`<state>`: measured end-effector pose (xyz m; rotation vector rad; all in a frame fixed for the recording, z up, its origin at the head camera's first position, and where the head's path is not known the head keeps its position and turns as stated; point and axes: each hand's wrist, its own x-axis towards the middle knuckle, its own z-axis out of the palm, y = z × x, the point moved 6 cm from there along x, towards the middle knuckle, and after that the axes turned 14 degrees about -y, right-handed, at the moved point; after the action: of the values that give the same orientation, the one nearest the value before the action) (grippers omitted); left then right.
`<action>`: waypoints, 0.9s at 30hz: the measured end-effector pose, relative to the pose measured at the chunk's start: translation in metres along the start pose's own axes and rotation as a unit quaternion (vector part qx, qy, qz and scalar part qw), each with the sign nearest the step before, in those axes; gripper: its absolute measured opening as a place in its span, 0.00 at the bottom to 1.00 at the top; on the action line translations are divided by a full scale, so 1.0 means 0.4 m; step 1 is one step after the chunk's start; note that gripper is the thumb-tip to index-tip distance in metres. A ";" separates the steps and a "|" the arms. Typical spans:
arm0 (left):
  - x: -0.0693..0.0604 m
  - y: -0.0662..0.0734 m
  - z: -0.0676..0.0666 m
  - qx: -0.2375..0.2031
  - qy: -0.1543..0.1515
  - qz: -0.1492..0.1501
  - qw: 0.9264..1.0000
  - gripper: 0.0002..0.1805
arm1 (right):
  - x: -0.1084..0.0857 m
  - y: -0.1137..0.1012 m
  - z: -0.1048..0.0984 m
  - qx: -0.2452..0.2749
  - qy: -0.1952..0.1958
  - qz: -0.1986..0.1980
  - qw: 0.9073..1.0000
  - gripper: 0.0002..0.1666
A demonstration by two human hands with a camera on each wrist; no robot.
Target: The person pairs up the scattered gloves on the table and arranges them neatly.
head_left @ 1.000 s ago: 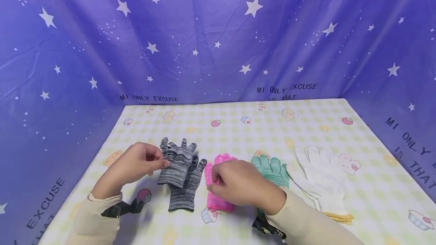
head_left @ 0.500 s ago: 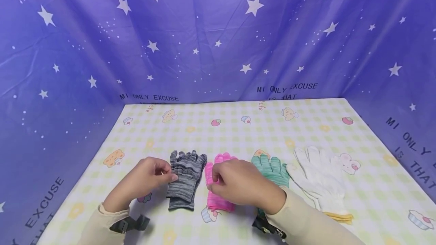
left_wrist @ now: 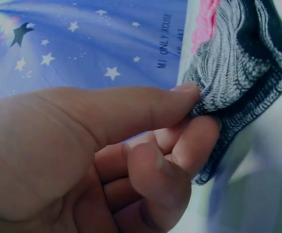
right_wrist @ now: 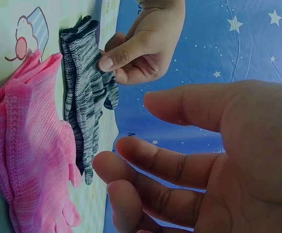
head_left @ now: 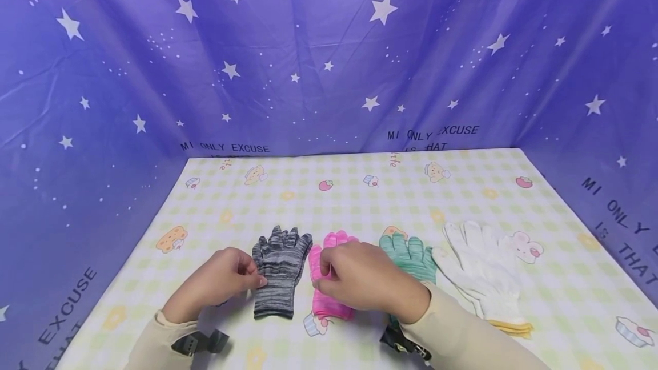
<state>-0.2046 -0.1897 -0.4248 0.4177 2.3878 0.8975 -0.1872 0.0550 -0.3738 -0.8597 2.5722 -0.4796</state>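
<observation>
My left hand (head_left: pixel 226 278) pinches the left edge of the upper black-and-grey knit glove (head_left: pixel 277 273) between thumb and fingertips. That glove lies on a matching one, their cuffs nearly lined up; the lower glove is mostly hidden. In the left wrist view the pinched edge of the knit fabric (left_wrist: pixel 228 73) stands a little off the layer below. My right hand (right_wrist: pixel 180 160) hovers over the pink gloves (right_wrist: pixel 39 141), fingers loosely bent and thumb apart, with nothing between them. In the head view it covers part of the pink gloves.
Right of the pink pair lie green gloves (head_left: pixel 408 256), partly behind my right forearm, then white gloves (head_left: pixel 483 267) with yellow cuffs. All rest on a checked tablecloth (head_left: pixel 349 207). A purple starry curtain (head_left: pixel 308 73) surrounds the table's back and sides.
My left hand has brought the upper grey glove down and to the right, from offset upper left to squarely over its mate. The right hand has stayed in place.
</observation>
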 end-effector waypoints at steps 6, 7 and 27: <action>0.005 -0.011 0.005 0.014 0.007 -0.011 1.000 0.15 | 0.001 -0.001 0.000 0.000 0.005 -0.003 1.000 0.16; 0.005 -0.014 0.006 0.016 0.010 -0.015 1.000 0.15 | 0.000 -0.002 -0.001 0.002 0.007 -0.004 1.000 0.16; 0.012 -0.023 0.018 0.078 0.048 -0.062 0.994 0.25 | -0.007 0.008 0.003 0.004 0.024 -0.003 1.000 0.13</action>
<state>-0.2052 -0.1904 -0.4374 0.2874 2.5505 0.6918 -0.1861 0.0589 -0.3757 -0.8647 2.6090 -0.5185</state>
